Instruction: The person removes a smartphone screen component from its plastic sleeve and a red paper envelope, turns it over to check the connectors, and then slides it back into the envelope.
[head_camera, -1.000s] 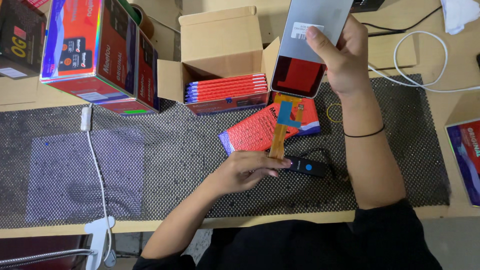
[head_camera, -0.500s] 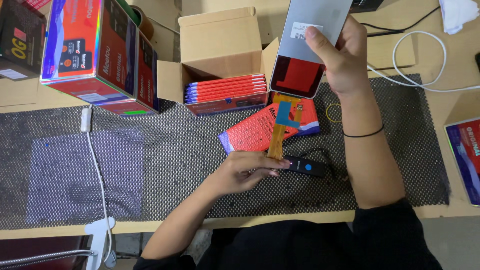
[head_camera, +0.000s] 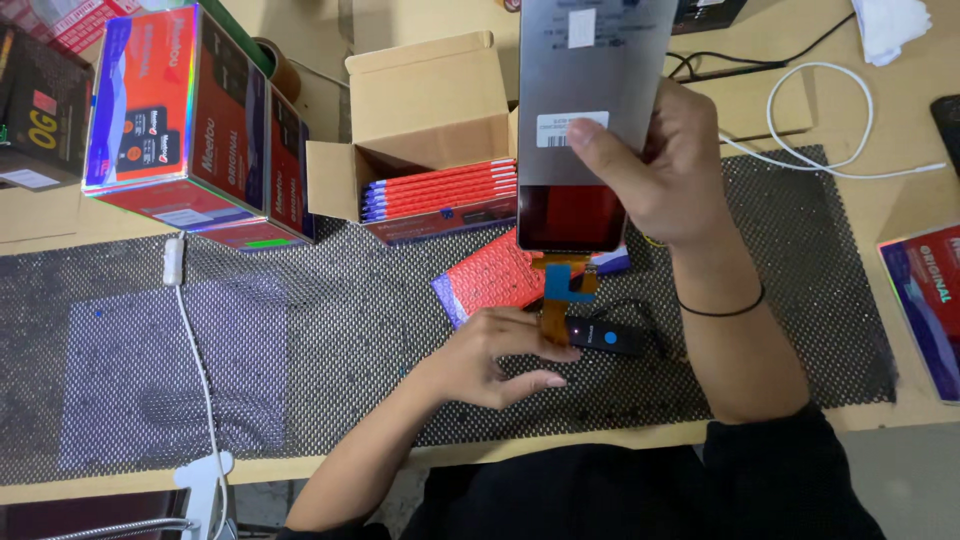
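My right hand (head_camera: 650, 170) holds a flat grey screen panel (head_camera: 590, 90) upright, with white stickers on its back. An orange flex ribbon (head_camera: 560, 290) hangs from the panel's lower edge. My left hand (head_camera: 490, 355) rests on the black mesh mat (head_camera: 300, 350), its fingertips pinching the ribbon's lower end next to a small black tester box (head_camera: 605, 338) with a blue button. A red flat package (head_camera: 495, 280) lies on the mat just behind my left hand.
An open cardboard box (head_camera: 420, 110) holds several red packages on edge. Colourful cartons (head_camera: 190, 130) stand at the back left. A white cable (head_camera: 195, 360) crosses the mat at left, another white cable (head_camera: 840, 110) loops at right. A carton (head_camera: 925, 300) lies at right edge.
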